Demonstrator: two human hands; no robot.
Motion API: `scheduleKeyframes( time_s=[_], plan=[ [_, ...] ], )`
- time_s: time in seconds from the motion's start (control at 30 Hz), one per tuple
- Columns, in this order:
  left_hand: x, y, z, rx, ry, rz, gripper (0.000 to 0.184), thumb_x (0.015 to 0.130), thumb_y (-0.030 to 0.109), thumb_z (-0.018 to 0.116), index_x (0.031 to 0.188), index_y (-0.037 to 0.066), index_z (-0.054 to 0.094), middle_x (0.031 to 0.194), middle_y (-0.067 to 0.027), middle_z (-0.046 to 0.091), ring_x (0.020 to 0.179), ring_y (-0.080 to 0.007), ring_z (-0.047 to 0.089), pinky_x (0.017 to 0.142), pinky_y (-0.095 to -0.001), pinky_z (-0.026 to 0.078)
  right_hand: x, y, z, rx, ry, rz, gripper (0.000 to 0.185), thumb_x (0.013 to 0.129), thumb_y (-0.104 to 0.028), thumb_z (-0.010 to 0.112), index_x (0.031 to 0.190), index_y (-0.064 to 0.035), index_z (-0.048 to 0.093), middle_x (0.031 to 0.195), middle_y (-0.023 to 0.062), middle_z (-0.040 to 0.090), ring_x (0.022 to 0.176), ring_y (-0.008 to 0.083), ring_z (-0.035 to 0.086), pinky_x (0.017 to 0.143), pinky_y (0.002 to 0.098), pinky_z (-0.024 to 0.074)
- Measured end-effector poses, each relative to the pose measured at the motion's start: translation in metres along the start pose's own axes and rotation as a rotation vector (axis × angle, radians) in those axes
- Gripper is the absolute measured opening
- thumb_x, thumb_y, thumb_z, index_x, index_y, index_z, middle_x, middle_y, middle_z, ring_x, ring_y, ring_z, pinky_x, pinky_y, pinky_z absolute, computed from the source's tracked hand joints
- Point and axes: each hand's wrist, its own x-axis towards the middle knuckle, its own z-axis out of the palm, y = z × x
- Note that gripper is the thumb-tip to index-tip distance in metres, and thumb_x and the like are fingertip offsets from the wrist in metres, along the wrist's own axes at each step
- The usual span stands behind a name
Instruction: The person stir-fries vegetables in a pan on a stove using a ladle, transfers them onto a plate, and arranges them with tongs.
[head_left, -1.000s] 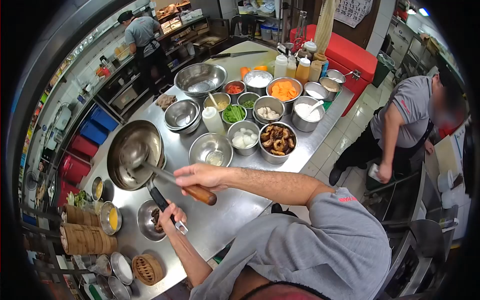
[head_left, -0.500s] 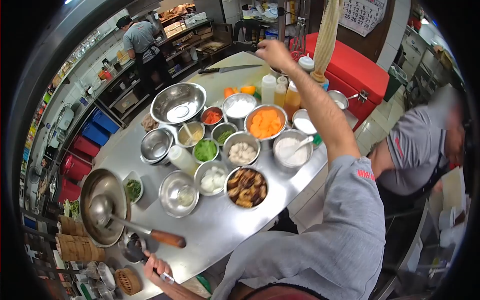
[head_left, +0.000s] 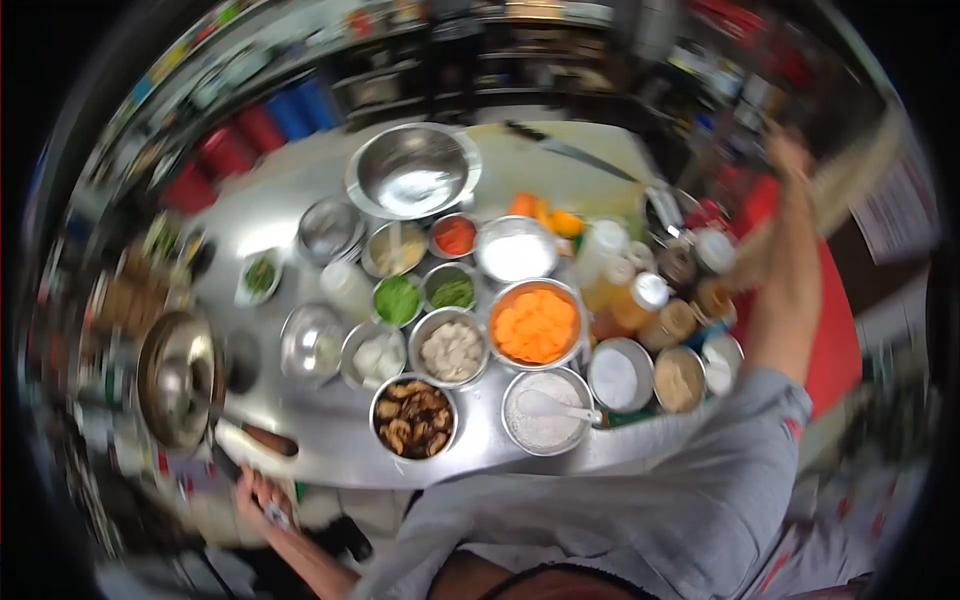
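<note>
My left hand (head_left: 262, 498) is wrapped round a black handle (head_left: 228, 462) that runs toward the wok (head_left: 153, 390) at the table's left end. A ladle (head_left: 268, 440) with a wooden grip rests in the wok, its grip pointing toward me. My right arm stretches far to the right, past the squeeze bottles (head_left: 648, 292). At its end my right hand (head_left: 790, 155) is smeared by motion near the red cooler (head_left: 835, 300) and hanging utensils. Whether it holds anything does not show.
Bowls of carrot slices (head_left: 535, 325), mushrooms (head_left: 412, 418) and white powder with a spoon (head_left: 545, 405) crowd the steel table (head_left: 290, 420). A large steel bowl (head_left: 360, 185) stands behind them. A knife (head_left: 575, 153) lies on the cutting board (head_left: 610, 150).
The view has turned, so the table now lies more squarely ahead. My right hand has moved from above the bottles to the far right. My left hand stays on the handle.
</note>
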Motion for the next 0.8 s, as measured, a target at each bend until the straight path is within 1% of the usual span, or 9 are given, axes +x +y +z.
scheduleKeyframes(
  time_s=[0.03,0.07,0.1,0.13,0.17,0.23,0.4,0.63,0.8],
  plan=[
    [0.003,-0.003,-0.020,0.035,0.024,0.032,0.029,0.093,0.021,0.042,0.066,0.013,0.035,0.046,0.0038,0.028,0.034,-0.0078,0.028,0.029,-0.0231,0.029,0.000,-0.006,-0.013,0.069,-0.046,-0.116,0.039,0.085,-0.032,0.050,0.120,-0.0154,0.053,0.104,0.0182,0.061,0.099,0.0338,0.059,0.080,0.0454,0.0491],
    [-0.004,-0.007,-0.018,-0.019,-0.002,0.023,0.023,0.095,0.016,0.035,0.072,0.012,0.035,0.051,0.0030,0.029,0.036,-0.0069,0.028,0.032,-0.0221,0.026,0.034,0.019,0.042,0.205,-0.020,-0.188,0.043,0.082,-0.030,0.056,0.123,-0.0164,0.051,0.102,0.0186,0.062,0.101,0.0343,0.058,0.083,0.0433,0.0475],
    [-0.009,-0.011,-0.009,-0.092,0.075,0.059,0.019,0.093,0.014,0.039,0.075,0.011,0.036,0.054,0.0034,0.031,0.037,-0.0057,0.029,0.033,-0.0216,0.027,0.070,0.044,0.101,0.394,-0.037,-0.196,0.043,0.079,-0.026,0.059,0.120,-0.0131,0.053,0.104,0.0183,0.062,0.101,0.0338,0.058,0.086,0.0417,0.0453],
    [-0.011,-0.013,-0.010,-0.059,0.021,0.084,0.015,0.093,0.013,0.040,0.078,0.010,0.038,0.055,0.0036,0.031,0.038,-0.0050,0.029,0.033,-0.0215,0.028,0.103,0.066,0.153,0.584,-0.056,-0.203,0.043,0.076,-0.022,0.063,0.117,-0.0099,0.056,0.106,0.0179,0.062,0.101,0.0332,0.058,0.089,0.0401,0.0431],
    [-0.013,-0.014,-0.012,-0.019,-0.042,0.098,0.012,0.092,0.012,0.041,0.081,0.008,0.041,0.056,0.0038,0.032,0.039,-0.0042,0.030,0.034,-0.0214,0.029,0.103,0.061,0.144,0.712,-0.194,-0.246,0.034,0.075,-0.017,0.062,0.107,-0.0066,0.061,0.103,0.0173,0.063,0.100,0.0306,0.059,0.087,0.0389,0.0437],
    [-0.019,-0.018,0.010,-0.031,0.097,0.123,0.012,0.089,0.009,0.045,0.078,0.008,0.040,0.057,0.0035,0.033,0.039,-0.0053,0.033,0.033,-0.0224,0.031,0.091,0.043,0.103,0.350,-0.211,-0.339,0.019,0.071,-0.009,0.059,0.089,-0.0012,0.063,0.085,0.0196,0.065,0.081,0.0302,0.063,0.071,0.0393,0.0472],
    [-0.021,-0.025,0.014,-0.006,0.147,0.193,0.003,0.086,0.006,0.047,0.085,0.005,0.045,0.058,0.0025,0.038,0.039,-0.0053,0.037,0.034,-0.0220,0.035,0.098,0.036,0.074,0.474,-0.443,0.153,0.015,0.076,-0.009,0.058,0.085,0.0018,0.061,0.077,0.0165,0.063,0.072,0.0244,0.060,0.065,0.0390,0.0446],
    [-0.019,-0.024,0.010,-0.042,0.133,0.192,0.009,0.086,0.007,0.049,0.093,0.003,0.046,0.060,0.0025,0.040,0.040,-0.0050,0.039,0.036,-0.0228,0.039,0.112,0.011,0.013,0.494,-0.243,-0.078,0.014,0.079,-0.012,0.060,0.084,0.0015,0.060,0.077,0.0118,0.063,0.073,0.0189,0.058,0.066,0.0349,0.0443],
    [-0.008,-0.018,0.000,-0.079,0.081,0.161,0.011,0.086,0.007,0.049,0.096,0.003,0.046,0.061,0.0024,0.040,0.041,-0.0052,0.039,0.037,-0.0231,0.040,0.091,-0.039,-0.090,0.646,-0.092,-0.334,0.015,0.081,-0.013,0.061,0.084,0.0013,0.060,0.078,0.0084,0.063,0.074,0.0150,0.056,0.067,0.0321,0.0441]
  ],
)
